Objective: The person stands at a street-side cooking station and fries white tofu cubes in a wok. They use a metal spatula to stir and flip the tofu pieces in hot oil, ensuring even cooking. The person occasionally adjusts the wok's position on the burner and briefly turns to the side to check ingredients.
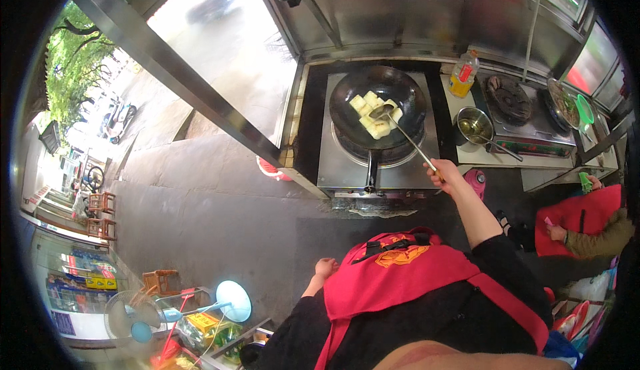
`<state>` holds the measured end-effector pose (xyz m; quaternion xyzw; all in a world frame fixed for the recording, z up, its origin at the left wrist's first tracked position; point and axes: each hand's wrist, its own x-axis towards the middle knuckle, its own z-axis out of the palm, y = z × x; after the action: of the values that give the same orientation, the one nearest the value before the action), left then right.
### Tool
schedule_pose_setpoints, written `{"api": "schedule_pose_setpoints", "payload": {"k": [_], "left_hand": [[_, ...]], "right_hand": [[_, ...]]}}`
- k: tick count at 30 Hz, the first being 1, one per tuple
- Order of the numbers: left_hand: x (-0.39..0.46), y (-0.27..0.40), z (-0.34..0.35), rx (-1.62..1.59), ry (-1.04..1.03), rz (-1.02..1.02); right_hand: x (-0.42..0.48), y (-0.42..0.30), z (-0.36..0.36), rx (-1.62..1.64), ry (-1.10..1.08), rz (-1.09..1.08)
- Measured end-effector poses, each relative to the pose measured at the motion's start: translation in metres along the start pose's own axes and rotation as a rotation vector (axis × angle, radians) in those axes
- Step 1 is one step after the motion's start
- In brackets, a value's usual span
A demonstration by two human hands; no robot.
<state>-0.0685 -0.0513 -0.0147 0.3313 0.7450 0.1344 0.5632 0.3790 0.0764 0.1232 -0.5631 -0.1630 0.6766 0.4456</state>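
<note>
My right hand [444, 175] grips the handle of a long metal ladle [411, 142]. The ladle's bowl rests among several pale yellow-white blocks [376, 128], which look like tofu, in a dark wok [345, 117]. The wok sits on the burner of a steel gas stove [327, 170], its black handle pointing towards me. My left hand [326, 267] hangs low beside my red apron [395, 275], away from the stove. It holds nothing that I can see, and its fingers look loosely curled.
Right of the stove stand an oil bottle [463, 76], a metal pot [474, 126] with a ladle, and a second cooker [530, 137]. Another person in a red apron [555, 210] stands at the right. A pedestal fan [135, 315] and wooden stools [161, 281] are at the lower left.
</note>
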Motion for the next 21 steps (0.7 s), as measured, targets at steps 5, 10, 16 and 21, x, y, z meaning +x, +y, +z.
{"api": "schedule_pose_setpoints", "payload": {"k": [5,10,16,21], "left_hand": [[0.035,0.003,-0.002,0.036,-0.108,-0.072],[0.063,0.01,0.002,0.076,-0.162,-0.037],[0.073,0.01,0.021,-0.035,-0.186,-0.03],[0.068,-0.007,0.023,-0.083,-0.131,0.018]], "right_hand": [[-0.045,0.009,-0.036,0.01,0.025,-0.028],[-0.065,0.008,-0.049,0.021,0.07,-0.013],[-0.049,-0.003,-0.042,0.033,0.084,0.083],[-0.056,-0.021,-0.029,-0.053,0.064,-0.014]]}}
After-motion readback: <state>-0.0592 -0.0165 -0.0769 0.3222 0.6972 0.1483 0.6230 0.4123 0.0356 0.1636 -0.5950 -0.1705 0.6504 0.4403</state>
